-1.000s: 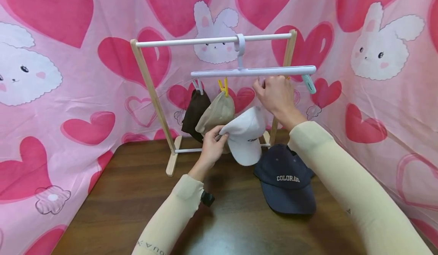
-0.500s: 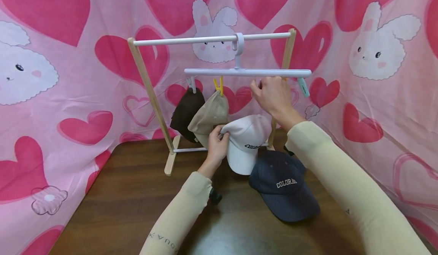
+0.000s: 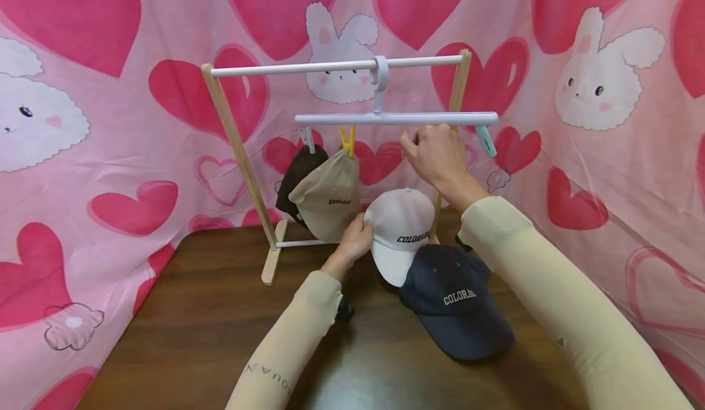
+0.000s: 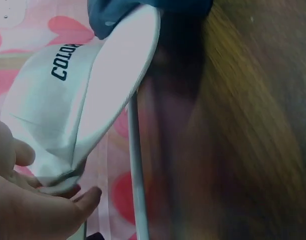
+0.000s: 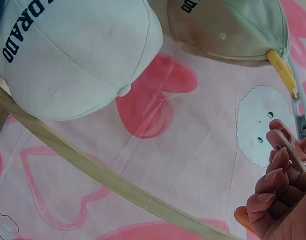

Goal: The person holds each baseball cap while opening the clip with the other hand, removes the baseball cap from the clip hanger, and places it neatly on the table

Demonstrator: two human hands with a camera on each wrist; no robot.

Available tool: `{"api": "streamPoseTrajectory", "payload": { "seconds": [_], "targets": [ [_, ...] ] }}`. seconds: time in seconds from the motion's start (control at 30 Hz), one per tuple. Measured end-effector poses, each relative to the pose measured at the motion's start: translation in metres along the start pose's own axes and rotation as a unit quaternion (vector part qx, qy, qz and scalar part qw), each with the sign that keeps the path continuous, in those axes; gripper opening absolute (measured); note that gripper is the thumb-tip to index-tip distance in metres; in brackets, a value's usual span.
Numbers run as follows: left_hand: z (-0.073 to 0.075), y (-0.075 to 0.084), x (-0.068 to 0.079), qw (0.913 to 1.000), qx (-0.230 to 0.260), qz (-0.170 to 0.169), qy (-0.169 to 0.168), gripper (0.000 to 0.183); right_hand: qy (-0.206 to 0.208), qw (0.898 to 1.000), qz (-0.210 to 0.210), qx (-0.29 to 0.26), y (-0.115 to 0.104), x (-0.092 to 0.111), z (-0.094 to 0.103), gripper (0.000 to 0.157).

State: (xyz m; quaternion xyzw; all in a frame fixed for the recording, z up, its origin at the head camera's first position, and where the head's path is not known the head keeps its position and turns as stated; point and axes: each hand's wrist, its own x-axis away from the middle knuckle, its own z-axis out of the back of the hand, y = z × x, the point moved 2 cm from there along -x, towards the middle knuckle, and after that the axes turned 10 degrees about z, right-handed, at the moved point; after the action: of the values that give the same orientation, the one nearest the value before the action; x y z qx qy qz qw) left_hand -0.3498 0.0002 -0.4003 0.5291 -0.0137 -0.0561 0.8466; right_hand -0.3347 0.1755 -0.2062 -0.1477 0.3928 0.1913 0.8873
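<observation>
My left hand (image 3: 355, 238) pinches the edge of a white baseball cap (image 3: 400, 214), lettered COLORADO, below the hanger. The cap's brim overlaps a navy COLORADO cap (image 3: 459, 300) on the table in the head view. Up at the white clip hanger (image 3: 440, 118), my right hand (image 3: 437, 153) grips a pink clothespin (image 5: 284, 142), seen in the right wrist view. A yellow clothespin (image 3: 348, 141) holds a beige cap (image 3: 333, 193). Further left, a grey clothespin (image 3: 308, 140) holds a dark brown cap (image 3: 294, 174), partly hidden behind the beige one.
The hanger hooks over the white top bar (image 3: 286, 68) of a rack with wooden legs (image 3: 239, 156). A teal clothespin (image 3: 486, 141) hangs at the hanger's right end, and an orange clothespin (image 5: 244, 220) shows beside my right hand. The brown wooden table (image 3: 209, 318) lies below.
My left hand has brought the white cap lower and turned it, so its lettering faces me more. The hanger has shifted slightly left, and my right hand stays at it.
</observation>
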Motion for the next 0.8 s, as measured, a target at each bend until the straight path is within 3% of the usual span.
{"api": "streamPoseTrajectory", "payload": {
  "seconds": [0.23,0.43,0.63,0.8],
  "targets": [
    [0.005,-0.008,-0.001,0.9994,-0.035,0.003,0.004,0.056,-0.009,1.000,-0.005,-0.005,-0.001,0.002,-0.001,0.051],
    [0.015,-0.010,0.009,0.9990,-0.045,-0.007,0.004,0.054,-0.011,1.000,-0.005,-0.009,-0.001,0.002,-0.002,0.050],
    [0.030,-0.004,0.022,0.9976,-0.052,-0.044,-0.011,0.046,-0.013,1.000,-0.004,-0.004,0.000,0.001,-0.003,0.052],
    [0.046,-0.001,0.027,0.9952,-0.041,-0.089,0.010,0.032,-0.013,1.000,-0.009,-0.002,0.003,-0.001,-0.001,0.051]
  ]
}}
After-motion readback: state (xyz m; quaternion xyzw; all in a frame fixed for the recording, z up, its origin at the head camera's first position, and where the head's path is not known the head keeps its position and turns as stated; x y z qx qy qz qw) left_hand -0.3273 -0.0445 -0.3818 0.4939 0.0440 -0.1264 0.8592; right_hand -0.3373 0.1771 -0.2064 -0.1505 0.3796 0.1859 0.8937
